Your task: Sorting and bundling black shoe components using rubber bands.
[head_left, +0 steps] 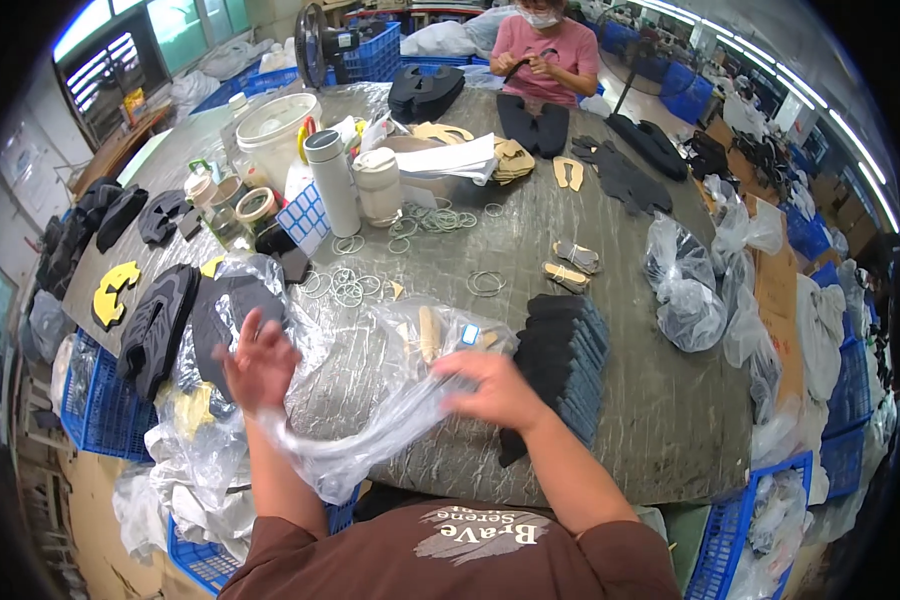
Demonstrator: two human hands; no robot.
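My right hand (492, 388) is closed on the gathered edge of a clear plastic bag (370, 440). The bag droops toward my left wrist and lies partly on the table. Through its film show tan, narrow pieces (429, 335) and a small white label with a blue border (471, 334). My left hand (258, 362) is raised with its fingers apart, slightly blurred, beside dark grey shaped pads (220, 325). Right of my right hand stands a row of black and blue-grey pads (565, 365), packed close together.
Pale green rubber bands (350, 288) lie mid-table near a grey bottle (332, 185) and jars (257, 212). Two bundled tan pieces (567, 277) lie farther right. Clear plastic bags (685, 285) line the right edge. A person (547, 60) works across the table; blue crates (100, 400) stand around it.
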